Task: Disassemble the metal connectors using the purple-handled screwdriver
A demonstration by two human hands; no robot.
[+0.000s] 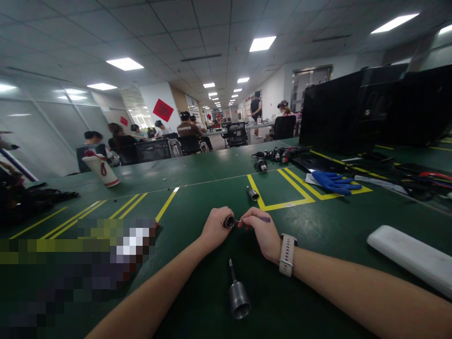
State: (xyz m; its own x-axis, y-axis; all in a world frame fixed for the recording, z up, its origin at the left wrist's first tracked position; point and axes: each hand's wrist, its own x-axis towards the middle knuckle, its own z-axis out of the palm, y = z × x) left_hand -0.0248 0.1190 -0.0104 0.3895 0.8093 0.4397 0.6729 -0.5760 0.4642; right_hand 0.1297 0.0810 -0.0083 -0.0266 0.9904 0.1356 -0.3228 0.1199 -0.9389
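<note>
My left hand point(216, 230) is closed around a dark metal cylinder point(229, 221), its round hollow end facing me. Between the fingers of my right hand point(263, 233) is a thin screwdriver-like tool point(264, 219) with a purple handle. Its slim metal shaft points left at the cylinder's rim; whether it touches I cannot tell. Just below both hands, a steel cup-shaped part point(239, 299) with a long thin shank lies on the green table. Beyond them rests a smaller metal cylinder point(252, 193), beside a yellow tape line.
Blue-and-white gloves point(334, 182) lie at the right behind a white oblong case point(411, 256). Dark tool parts with cables point(262, 164) are farther back, near a large black box point(353, 110). A white paper cup point(102, 169) stands far left. Several people sit beyond the table.
</note>
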